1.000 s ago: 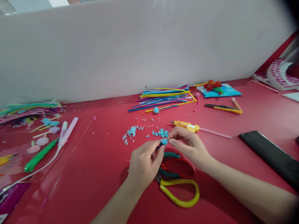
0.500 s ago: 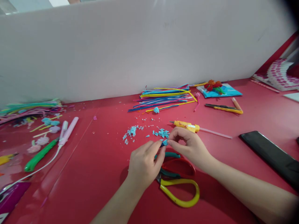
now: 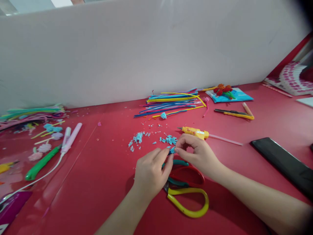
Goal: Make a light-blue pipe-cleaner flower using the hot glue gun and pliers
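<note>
Left hand [image 3: 150, 174] and right hand [image 3: 197, 155] pinching one small blue piece [image 3: 172, 149] between fingertips, just above red worktop [image 3: 102, 169]. Beneath the hands, yellow-handled scissors [image 3: 188, 199]; beyond, blue scraps [image 3: 168, 139], yellow glue gun [image 3: 195, 132].

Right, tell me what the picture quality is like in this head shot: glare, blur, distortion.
Head view: soft even light, with pale sheen on the red table at lower left; the white partition bows from wide-angle distortion; the corners at right darken; left hand, right hand and the small blue piece between them read fairly sharp.
</note>
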`<act>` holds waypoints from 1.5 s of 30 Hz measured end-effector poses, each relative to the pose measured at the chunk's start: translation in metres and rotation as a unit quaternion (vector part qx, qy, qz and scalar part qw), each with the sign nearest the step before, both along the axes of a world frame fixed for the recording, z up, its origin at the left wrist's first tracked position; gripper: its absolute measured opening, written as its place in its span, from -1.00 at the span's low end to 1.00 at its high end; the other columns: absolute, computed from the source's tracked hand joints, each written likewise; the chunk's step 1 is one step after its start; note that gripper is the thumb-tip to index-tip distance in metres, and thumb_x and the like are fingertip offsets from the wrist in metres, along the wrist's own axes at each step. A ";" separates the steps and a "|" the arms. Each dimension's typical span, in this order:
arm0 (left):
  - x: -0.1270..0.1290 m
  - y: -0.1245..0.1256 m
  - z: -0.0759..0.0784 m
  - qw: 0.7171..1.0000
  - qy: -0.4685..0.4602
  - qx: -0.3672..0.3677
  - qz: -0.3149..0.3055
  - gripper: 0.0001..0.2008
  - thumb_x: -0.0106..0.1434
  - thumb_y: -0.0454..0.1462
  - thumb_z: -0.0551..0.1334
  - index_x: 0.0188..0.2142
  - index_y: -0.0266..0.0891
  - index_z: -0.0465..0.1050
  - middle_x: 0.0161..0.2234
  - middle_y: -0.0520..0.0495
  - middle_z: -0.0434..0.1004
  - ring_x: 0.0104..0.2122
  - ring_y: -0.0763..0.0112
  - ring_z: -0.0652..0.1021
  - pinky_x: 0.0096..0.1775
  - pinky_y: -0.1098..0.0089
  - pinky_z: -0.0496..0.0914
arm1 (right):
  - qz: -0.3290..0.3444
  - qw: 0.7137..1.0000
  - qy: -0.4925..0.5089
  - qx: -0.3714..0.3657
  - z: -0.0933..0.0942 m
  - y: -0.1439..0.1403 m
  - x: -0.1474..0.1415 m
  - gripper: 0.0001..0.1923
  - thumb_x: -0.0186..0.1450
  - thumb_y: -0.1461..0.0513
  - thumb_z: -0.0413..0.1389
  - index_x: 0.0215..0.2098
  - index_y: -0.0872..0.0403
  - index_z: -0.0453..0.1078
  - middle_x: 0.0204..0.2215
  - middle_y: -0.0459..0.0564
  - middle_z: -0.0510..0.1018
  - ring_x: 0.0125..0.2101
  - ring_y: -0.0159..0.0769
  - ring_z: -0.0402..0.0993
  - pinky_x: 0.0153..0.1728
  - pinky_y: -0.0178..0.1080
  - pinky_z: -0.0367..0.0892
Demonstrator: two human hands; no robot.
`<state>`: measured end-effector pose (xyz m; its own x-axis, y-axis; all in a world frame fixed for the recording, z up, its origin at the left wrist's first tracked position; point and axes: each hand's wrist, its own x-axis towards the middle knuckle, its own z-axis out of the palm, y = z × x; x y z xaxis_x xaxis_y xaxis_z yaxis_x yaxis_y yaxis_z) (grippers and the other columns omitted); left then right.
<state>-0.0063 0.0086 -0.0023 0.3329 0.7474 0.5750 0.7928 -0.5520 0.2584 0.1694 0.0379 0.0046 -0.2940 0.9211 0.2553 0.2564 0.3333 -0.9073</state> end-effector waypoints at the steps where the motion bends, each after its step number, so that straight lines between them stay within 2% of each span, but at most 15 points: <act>1: 0.000 0.000 0.000 1.000 0.002 0.001 0.000 -0.87 0.29 -0.30 0.16 -0.33 -0.29 0.48 -0.59 0.03 0.39 -0.60 0.48 0.38 -0.49 0.44 0.22 | 0.002 1.000 0.001 -0.002 0.001 0.000 0.001 -0.90 0.19 0.34 0.09 -0.47 0.05 0.32 -0.51 -0.14 0.42 -0.45 -0.40 0.32 -0.38 -0.33 0.25; 9: 0.001 -0.001 0.002 1.000 0.015 0.015 -0.007 -0.86 0.30 -0.30 0.16 -0.28 -0.28 0.48 -0.58 0.03 0.40 -0.60 0.47 0.40 -0.49 0.44 0.24 | -0.010 0.995 0.036 -0.093 0.005 0.004 0.004 -0.87 0.19 0.19 0.12 -0.47 0.07 0.35 -0.52 -0.12 0.41 -0.48 -0.37 0.30 -0.42 -0.29 0.25; 21: 0.001 0.000 -0.001 0.999 0.030 0.030 -0.013 -0.89 0.28 -0.31 0.17 -0.30 -0.26 0.47 -0.53 0.00 0.47 -0.51 0.40 0.49 -0.43 0.43 0.32 | 0.003 0.997 0.006 -0.073 0.006 0.004 0.002 -0.91 0.17 0.26 0.09 -0.50 0.07 0.32 -0.54 -0.14 0.41 -0.48 -0.39 0.31 -0.42 -0.31 0.24; 28: 0.001 0.000 0.001 0.998 0.043 0.049 -0.011 -0.87 0.30 -0.30 0.15 -0.32 -0.26 0.48 -0.55 0.00 0.44 -0.53 0.40 0.47 -0.45 0.42 0.30 | 0.006 0.998 0.002 -0.064 0.005 0.004 0.002 -0.90 0.16 0.27 0.09 -0.51 0.06 0.31 -0.56 -0.15 0.40 -0.50 -0.40 0.31 -0.45 -0.33 0.25; 36: 0.000 0.001 -0.001 1.000 0.021 0.006 -0.008 -0.85 0.31 -0.28 0.15 -0.27 -0.28 0.48 -0.55 0.01 0.44 -0.55 0.44 0.44 -0.46 0.43 0.27 | 0.006 0.997 0.021 -0.076 0.007 0.005 0.003 -0.89 0.20 0.22 0.12 -0.47 0.07 0.35 -0.52 -0.12 0.45 -0.45 -0.38 0.35 -0.41 -0.30 0.28; 45: 0.000 0.000 -0.002 1.000 0.001 -0.007 -0.001 -0.84 0.30 -0.28 0.16 -0.25 -0.31 0.50 -0.55 0.01 0.43 -0.61 0.48 0.38 -0.50 0.43 0.23 | 0.001 0.997 0.006 -0.080 0.003 0.004 0.000 -0.92 0.16 0.25 0.12 -0.49 0.06 0.33 -0.55 -0.15 0.41 -0.51 -0.41 0.31 -0.45 -0.32 0.27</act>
<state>-0.0064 0.0088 -0.0043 0.3356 0.7549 0.5635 0.7927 -0.5495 0.2640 0.1699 0.0418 0.0074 -0.2932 0.9499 0.1078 0.2452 0.1837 -0.9519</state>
